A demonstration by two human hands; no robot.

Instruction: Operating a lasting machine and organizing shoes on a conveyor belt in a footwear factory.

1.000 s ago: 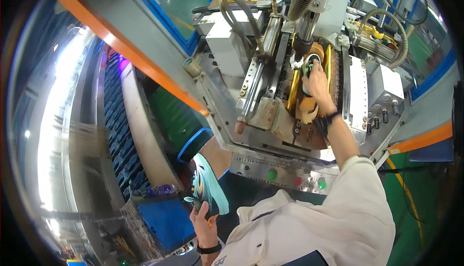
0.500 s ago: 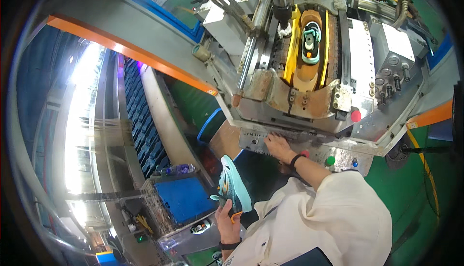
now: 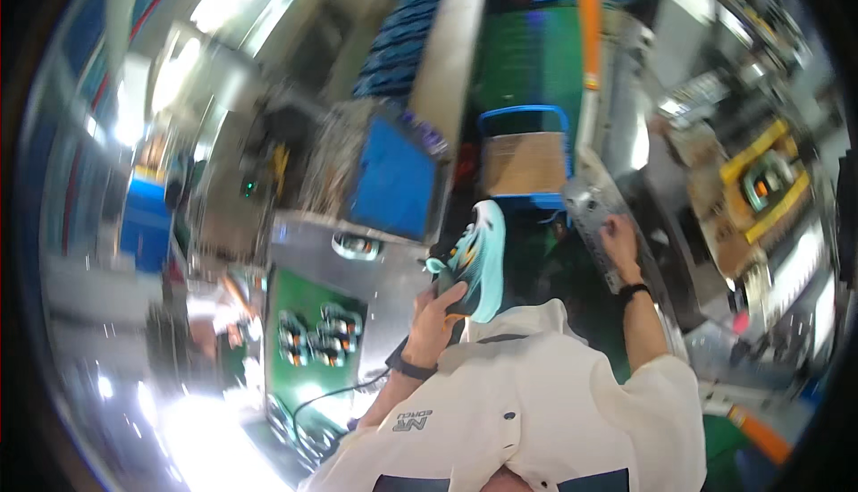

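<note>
The left hand (image 3: 431,327) is closed around the heel end of a teal shoe (image 3: 480,264), held in the air just beyond the right edge of a metal table (image 3: 389,273), its toe pointing away from the body. Well apart from it, the right hand (image 3: 620,246) rests, fingers loosely spread, at the near left edge of a metal control panel (image 3: 583,206); nothing shows in its grasp, and blur hides whether it presses anything.

To the right of that panel, a second shoe (image 3: 764,186) sits between the yellow pads (image 3: 731,170) of a machine. So one shoe is in place there, while the teal one is out of the machine and not set down. Whether either is finished, or the machine is running, I cannot tell.

Farther left, one shoe (image 3: 357,246) lies near the table's far edge, and a cluster of shoes (image 3: 326,342) stands on a green surface (image 3: 299,291) beside its left edge. Beyond the table's far right corner is a blue-topped box (image 3: 393,179).
</note>
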